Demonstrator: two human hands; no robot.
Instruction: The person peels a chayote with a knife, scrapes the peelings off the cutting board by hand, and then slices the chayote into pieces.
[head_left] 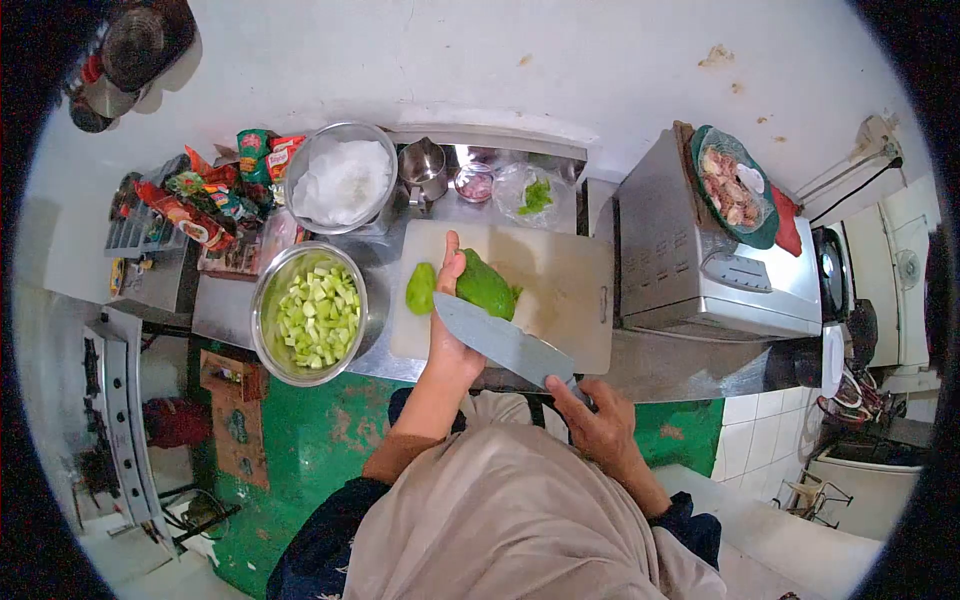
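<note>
My right hand (600,425) grips the handle of a broad knife (505,340), its wide grey blade slanting up to the left. The blade passes in front of my left hand (450,340), which is seen nearly edge-on against a large green chayote piece (485,287), gripping its left side; most of the fingers are hidden. To the left of that hand, a smaller green chayote piece (420,290) lies on the white cutting board (570,270). Beside the board, a steel bowl (262,330) holds pale green diced chunks (318,318).
Behind the board stand a colander with white contents (345,180), a metal jug (422,170), a small bowl (473,183) and a plastic bag with green leaves (536,197). On the right, a steel appliance (720,270) carries a plate of meat pieces (735,190). Packets (195,215) crowd the left.
</note>
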